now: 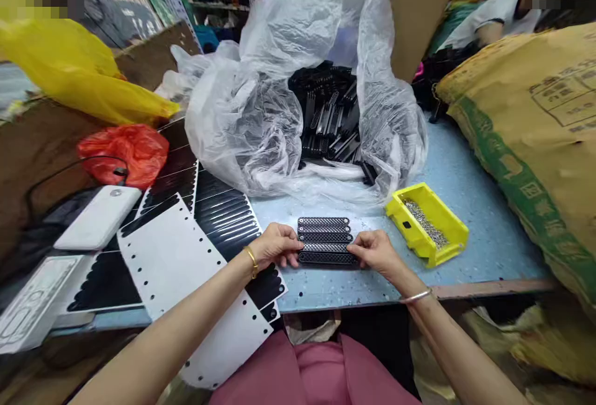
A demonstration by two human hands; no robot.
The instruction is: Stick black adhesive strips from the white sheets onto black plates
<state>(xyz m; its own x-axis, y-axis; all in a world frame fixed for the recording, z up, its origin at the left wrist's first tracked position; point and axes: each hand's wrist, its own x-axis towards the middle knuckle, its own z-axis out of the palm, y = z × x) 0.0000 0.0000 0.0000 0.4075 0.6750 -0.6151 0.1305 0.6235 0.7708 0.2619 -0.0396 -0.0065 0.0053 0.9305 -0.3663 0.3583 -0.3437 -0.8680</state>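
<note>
Several flat black strips with a crosshatched face lie stacked in parallel rows on the blue table, near its front edge. The upper ones show a small shiny metal dot at each end. My left hand pinches the left end of a lower black strip. At the strip's right end, the thumb and fingers of my right hand are closed on it. Just to the right of that hand stands a yellow bin holding many tiny metal pieces.
Behind the strips, a clear plastic bag gapes around a heap of black parts. White sheets and black die-cut sheets overlap at left, beside a white power bank and red bag. A large sack leans at right; a person sits beyond.
</note>
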